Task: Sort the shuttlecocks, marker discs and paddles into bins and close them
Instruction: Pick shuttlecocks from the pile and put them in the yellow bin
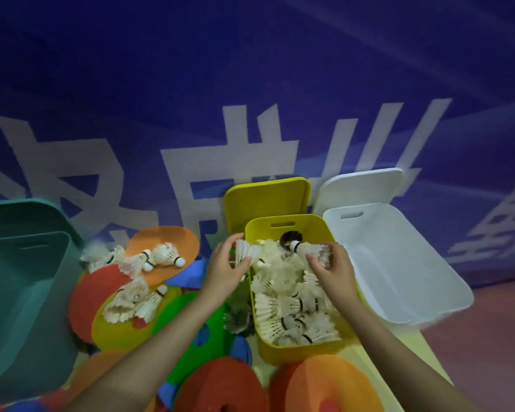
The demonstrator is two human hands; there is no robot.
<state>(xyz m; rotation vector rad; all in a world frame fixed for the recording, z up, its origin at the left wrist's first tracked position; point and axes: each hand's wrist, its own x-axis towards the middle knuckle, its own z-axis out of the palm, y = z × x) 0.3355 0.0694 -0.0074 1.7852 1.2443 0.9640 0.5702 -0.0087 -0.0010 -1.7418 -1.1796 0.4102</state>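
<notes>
Blue wall banner [250, 69] w/ big white characters fills the background. Teal bin [18, 292] sits far left, open, nothing visible inside. White bin [399, 263] at right, open, interior looks bare, its white lid [360, 185] leaning upright behind it against the banner. Yellow bin [292, 347] in the middle, just beside the white one, packed w/ white feather shuttlecocks [286, 304]; yellow lid [265, 200] stands upright behind it. Btwn teal and yellow bins lies a heap of flat coloured discs/paddles [95, 289] – orange, red, yellow, green, blue – can't tell which are which; more red and orange ones along the bottom edge. Loose shuttlecocks [143, 260] lie on top of that heap. Left hand [226, 269] is at the yellow bin's left rim, fingers curled round a white shuttlecock [246, 251] held just over the rim. Right hand [333, 269] is over the bin's far end, fingers pinching another shuttlecock [309, 249] w/ its cork pointing left. A dark-feathered shuttlecock [290, 237] lies at the bin's back.
</notes>
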